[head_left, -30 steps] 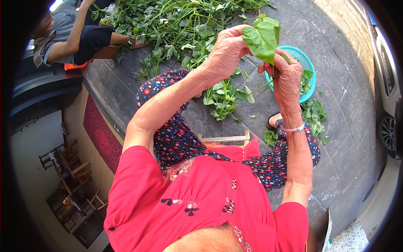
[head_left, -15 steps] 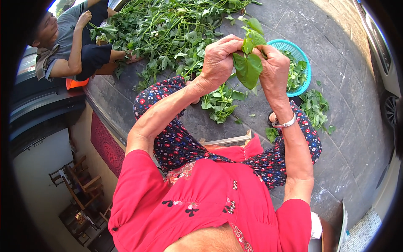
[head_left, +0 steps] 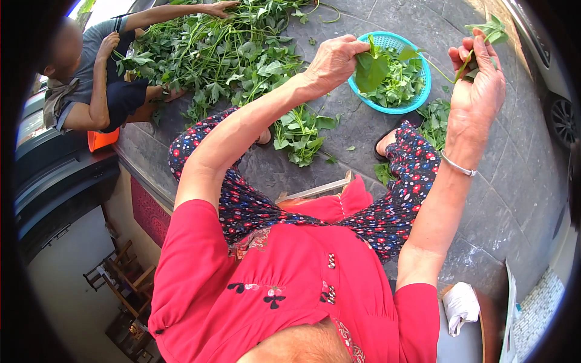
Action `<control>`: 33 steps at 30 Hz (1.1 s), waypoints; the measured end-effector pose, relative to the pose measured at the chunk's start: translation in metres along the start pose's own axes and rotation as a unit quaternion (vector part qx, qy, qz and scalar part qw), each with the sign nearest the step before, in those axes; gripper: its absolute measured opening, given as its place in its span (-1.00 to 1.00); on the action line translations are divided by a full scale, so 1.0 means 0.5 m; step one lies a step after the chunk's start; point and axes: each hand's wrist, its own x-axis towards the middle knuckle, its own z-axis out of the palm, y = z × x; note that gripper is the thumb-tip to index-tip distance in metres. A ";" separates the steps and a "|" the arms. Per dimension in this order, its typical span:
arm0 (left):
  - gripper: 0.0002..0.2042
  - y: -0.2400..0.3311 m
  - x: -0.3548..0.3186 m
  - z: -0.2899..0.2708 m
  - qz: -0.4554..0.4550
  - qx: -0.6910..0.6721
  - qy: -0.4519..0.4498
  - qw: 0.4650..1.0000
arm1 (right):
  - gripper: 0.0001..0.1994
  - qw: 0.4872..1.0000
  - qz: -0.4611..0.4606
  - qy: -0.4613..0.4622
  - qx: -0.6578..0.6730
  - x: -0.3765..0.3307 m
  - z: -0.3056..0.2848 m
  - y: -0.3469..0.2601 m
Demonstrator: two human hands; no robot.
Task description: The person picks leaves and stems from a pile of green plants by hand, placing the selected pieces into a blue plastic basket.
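Observation:
My left hand is closed, pinching a broad green leaf that hangs over the left side of a turquoise basket. Raised to the right of the basket, my right hand grips a leafy stem. Small leaves stick out above its fingers, and a thin strand trails from it toward the basket. Picked green leaves lie inside the basket. The two hands are well apart, on either side of it.
A large heap of leafy vines covers the ground at the far left, with another person's hand reaching over it. Smaller leaf piles lie near my feet. An orange container stands left; a car wheel is at right.
My hands have moved apart, the right swinging outward with the stem while the left keeps the leaf. The other person's arm now stretches over the vine heap.

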 end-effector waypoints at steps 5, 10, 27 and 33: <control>-0.65 -0.091 0.040 0.138 -0.042 0.034 -0.114 0.992 | -0.86 0.989 0.104 -0.012 0.104 0.037 -0.072 0.011; -0.64 0.016 0.016 0.165 -0.227 -0.387 -0.173 0.877 | -0.82 0.970 0.146 -0.010 0.194 0.053 -0.094 0.004; -0.92 0.193 0.022 0.078 -0.113 -0.474 0.040 0.873 | -0.82 0.983 0.111 -0.078 0.121 0.022 -0.031 0.038; -0.92 0.103 -0.053 0.143 -0.202 -0.382 -0.041 0.901 | -0.83 0.999 -0.039 0.002 -0.001 0.017 -0.032 -0.011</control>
